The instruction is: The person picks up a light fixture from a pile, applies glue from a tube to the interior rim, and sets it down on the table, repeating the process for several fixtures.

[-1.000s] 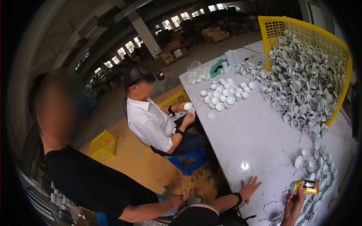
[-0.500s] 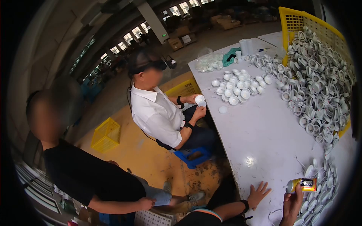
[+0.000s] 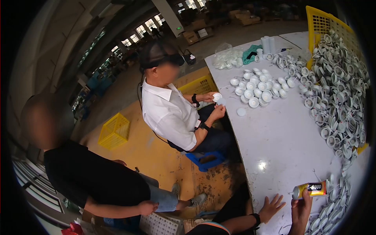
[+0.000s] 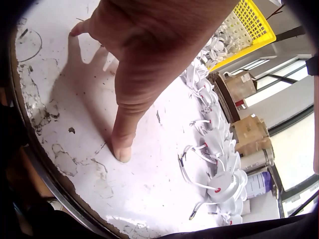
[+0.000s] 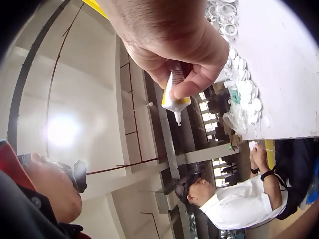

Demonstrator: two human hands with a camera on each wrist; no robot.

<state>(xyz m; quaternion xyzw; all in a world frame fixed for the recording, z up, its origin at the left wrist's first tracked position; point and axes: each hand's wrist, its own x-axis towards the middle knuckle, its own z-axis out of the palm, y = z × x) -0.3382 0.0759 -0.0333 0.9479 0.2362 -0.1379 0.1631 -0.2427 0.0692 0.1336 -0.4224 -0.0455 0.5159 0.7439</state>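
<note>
My left hand (image 3: 271,208) rests on the white tabletop (image 3: 274,156) near its front edge, fingers spread. In the left wrist view its thumb (image 4: 123,144) presses on the tabletop. My right hand (image 3: 300,211) holds a yellow and black glue tube (image 3: 313,189) marked "E-8000", raised above the table. Seen from the right wrist, the thumb and fingers pinch the tube (image 5: 175,94), with its narrow nozzle pointing away from the hand. Close by, rows of white round lamp-like parts (image 3: 333,203) with short wires lie along the table's right side.
A yellow crate (image 3: 312,27) spills a large heap of white wired rings (image 3: 337,78) onto the table. Farther along are a cluster of white cups (image 3: 258,88) and a single white disc (image 3: 241,112). A seated person (image 3: 168,111) handles two white pieces; another person (image 3: 98,176) stands at left.
The head view has turned so the table appears farther right. The standing person has shifted back to the left. My left hand stays on the table, and my right still holds the glue tube.
</note>
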